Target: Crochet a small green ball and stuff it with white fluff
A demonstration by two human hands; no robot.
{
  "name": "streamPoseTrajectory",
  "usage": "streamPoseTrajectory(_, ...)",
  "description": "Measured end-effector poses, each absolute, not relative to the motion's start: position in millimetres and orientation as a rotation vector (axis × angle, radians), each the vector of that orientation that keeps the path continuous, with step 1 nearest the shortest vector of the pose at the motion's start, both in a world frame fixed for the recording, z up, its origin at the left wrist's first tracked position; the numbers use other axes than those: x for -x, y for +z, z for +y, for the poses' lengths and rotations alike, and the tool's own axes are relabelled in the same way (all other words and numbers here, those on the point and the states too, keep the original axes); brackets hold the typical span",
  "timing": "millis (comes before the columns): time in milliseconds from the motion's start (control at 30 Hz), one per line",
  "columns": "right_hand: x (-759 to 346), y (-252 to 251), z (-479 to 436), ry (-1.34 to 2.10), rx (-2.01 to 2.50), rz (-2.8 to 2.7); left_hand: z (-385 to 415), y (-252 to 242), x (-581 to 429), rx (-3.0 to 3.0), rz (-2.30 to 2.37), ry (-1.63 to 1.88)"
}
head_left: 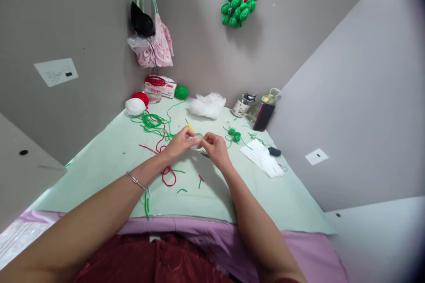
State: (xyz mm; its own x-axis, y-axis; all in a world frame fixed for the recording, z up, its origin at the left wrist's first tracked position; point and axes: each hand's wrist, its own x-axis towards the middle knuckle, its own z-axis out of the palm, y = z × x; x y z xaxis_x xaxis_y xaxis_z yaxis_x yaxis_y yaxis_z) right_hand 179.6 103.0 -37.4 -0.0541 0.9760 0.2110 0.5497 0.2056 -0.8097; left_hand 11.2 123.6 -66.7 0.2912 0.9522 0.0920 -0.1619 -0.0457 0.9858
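Observation:
Above the middle of the pale green table (212, 199), my left hand (180, 143) and my right hand (215, 147) meet at a small piece with white stuffing and green yarn (196, 140). Fingers of both hands pinch it. A yellow-handled crochet hook (190, 128) sticks up from my left fingers, its tip pointing up and left. Part of a dark metal tool (204, 154) shows beneath my right hand. Much of the small piece is hidden by my fingers. Fluffy white stuffing (207, 105) lies behind my hands.
Tangled green yarn (152, 121) and red yarn (168, 177) lie at left, near a white ball (135, 106). To the right are small green balls (234, 135), white tissue (262, 158), a phone (264, 117) and a pen holder (241, 106). Green knitted pieces (239, 4) hang above.

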Motion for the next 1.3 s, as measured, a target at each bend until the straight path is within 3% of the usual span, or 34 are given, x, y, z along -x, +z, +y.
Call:
streamPoseTrajectory(467,-163.2,-40.6,91.5,0.74,1.355,-1.846,135.7,-79.1,-13.2,-1.284,1.084,1.165)
streamPoseTrajectory(967,-190.7,-32.8,103.4,0.82,1.354,-1.627,126.2,-53.9,-1.7,-1.172,0.639,1.02)
streamPoseTrajectory(1300,-186.9,-37.9,104.6,0.945,1.311,-1.642,128.0,-67.8,-9.8,-1.168,0.699,1.087)
